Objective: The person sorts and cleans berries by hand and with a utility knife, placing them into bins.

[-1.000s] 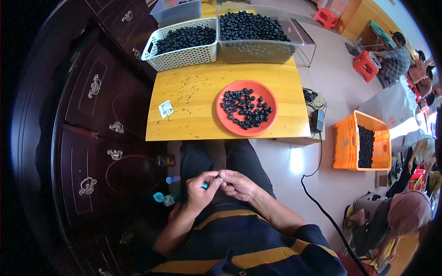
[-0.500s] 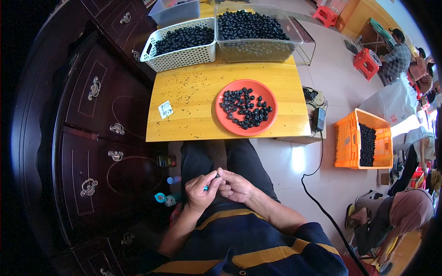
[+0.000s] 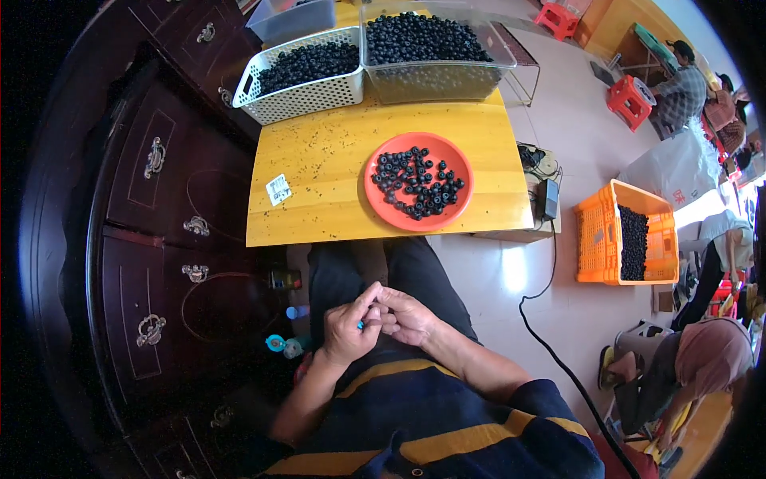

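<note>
Above my lap, my left hand (image 3: 345, 334) and my right hand (image 3: 411, 319) are closed and pressed together at the fingertips. A small teal-blue thing (image 3: 361, 325) peeks out between the fingers of my left hand; most of it is covered. Whatever my right fingers pinch is hidden. Beyond my hands, a round red-orange plate (image 3: 378, 209) rests by the table's near edge. Scattered over it are many small black round parts (image 3: 435, 195), several showing a hole in the middle.
On the yellow table (image 3: 319, 219) stand a white perforated basket (image 3: 315, 104) and a clear bin (image 3: 435, 84), both full of black parts. A white label (image 3: 278, 190) lies at left. Dark drawers (image 3: 136, 271) flank me. Rightward are an orange crate (image 3: 594, 239), black cable (image 3: 550, 351) and other people.
The small dark piece seen between my fingertips is now hidden. My left index finger has stretched forward against my right fingertips. The whole view has shifted slightly.
</note>
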The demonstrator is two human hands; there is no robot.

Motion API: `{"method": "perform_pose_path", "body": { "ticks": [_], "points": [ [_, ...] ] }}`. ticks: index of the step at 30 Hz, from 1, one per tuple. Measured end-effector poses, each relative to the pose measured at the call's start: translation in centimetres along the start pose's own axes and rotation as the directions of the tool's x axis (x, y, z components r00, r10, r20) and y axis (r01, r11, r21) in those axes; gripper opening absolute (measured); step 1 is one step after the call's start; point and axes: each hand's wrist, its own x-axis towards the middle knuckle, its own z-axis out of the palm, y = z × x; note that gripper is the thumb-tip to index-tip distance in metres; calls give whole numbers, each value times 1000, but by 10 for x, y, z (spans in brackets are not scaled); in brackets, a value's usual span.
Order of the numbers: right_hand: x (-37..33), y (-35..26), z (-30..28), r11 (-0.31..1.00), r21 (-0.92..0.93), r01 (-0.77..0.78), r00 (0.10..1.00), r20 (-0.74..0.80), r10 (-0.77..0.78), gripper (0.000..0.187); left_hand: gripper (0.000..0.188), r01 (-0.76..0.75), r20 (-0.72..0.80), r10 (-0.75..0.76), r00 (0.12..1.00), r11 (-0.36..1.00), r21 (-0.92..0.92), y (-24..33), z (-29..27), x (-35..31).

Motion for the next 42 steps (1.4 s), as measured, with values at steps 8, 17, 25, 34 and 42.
{"method": "perform_pose_path", "body": {
  "ticks": [8, 17, 25, 34, 42],
  "points": [
    [-1, -6, -9, 991, 124, 55, 998, 5, -56, 24, 44, -56, 47, 51, 998, 991, 125, -3, 3, -1],
    [0, -13, -16, 994, 97, 55, 996, -69, -48, 27, 50, 129, 74, -130, 989, 991, 22, -1, 4, -9],
    [-7, -15, -7, 1000, -4, 30, 999, -37, -30, 30, 30, 244, 73, -235, 969, 955, -170, -5, -17, 13],
    [-9, -16, -3, 997, -72, 5, 997, 73, 0, 28, 26, 284, 162, -265, 951, 953, -104, 0, -17, 20],
    [-8, -7, -10, 991, -132, -1, 989, 147, 20, 29, 35, 149, 221, -153, 963, 988, 36, 5, -20, 20]
  ]
}}
